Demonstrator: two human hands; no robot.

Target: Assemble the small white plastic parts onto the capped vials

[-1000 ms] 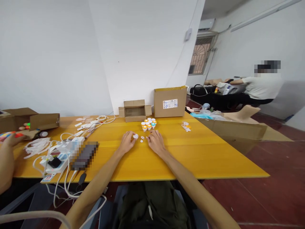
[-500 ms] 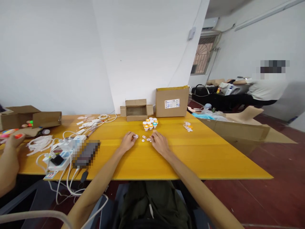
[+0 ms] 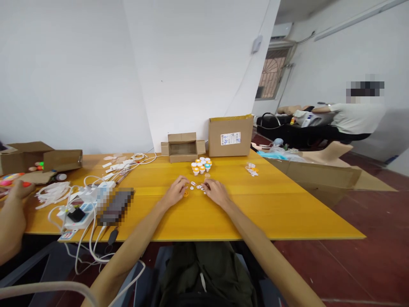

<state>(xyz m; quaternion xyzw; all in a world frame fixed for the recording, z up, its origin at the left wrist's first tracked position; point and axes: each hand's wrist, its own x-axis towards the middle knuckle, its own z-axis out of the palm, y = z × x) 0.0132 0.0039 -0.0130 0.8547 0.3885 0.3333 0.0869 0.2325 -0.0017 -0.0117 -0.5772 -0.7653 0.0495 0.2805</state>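
My left hand (image 3: 177, 190) hovers low over the table with its fingers bent and somewhat apart. An orange ring-shaped piece (image 3: 185, 193) lies just beneath its fingertips. My right hand (image 3: 216, 192) has its fingers drawn together at small white pieces; what they pinch, if anything, is hidden. Between the hands lie several small white cut-out pieces (image 3: 193, 183). A pale, see-through disc (image 3: 207, 175) rests just beyond my right fingertips. Farther back stands a cluster of small white-topped pieces (image 3: 202, 165) with orange and teal parts.
Behind the cluster are an open small carton (image 3: 182, 148) and a larger closed box (image 3: 230, 137). Small parts (image 3: 252, 169) lie to the right. On the left are a power strip (image 3: 86, 209), cables, a blurred dark device (image 3: 116, 207) and another person's hand (image 3: 17, 194).
The white round piece at my left fingertips no longer shows, and an orange ring now appears under that hand. The pale disc beyond my right fingers shows more clearly.
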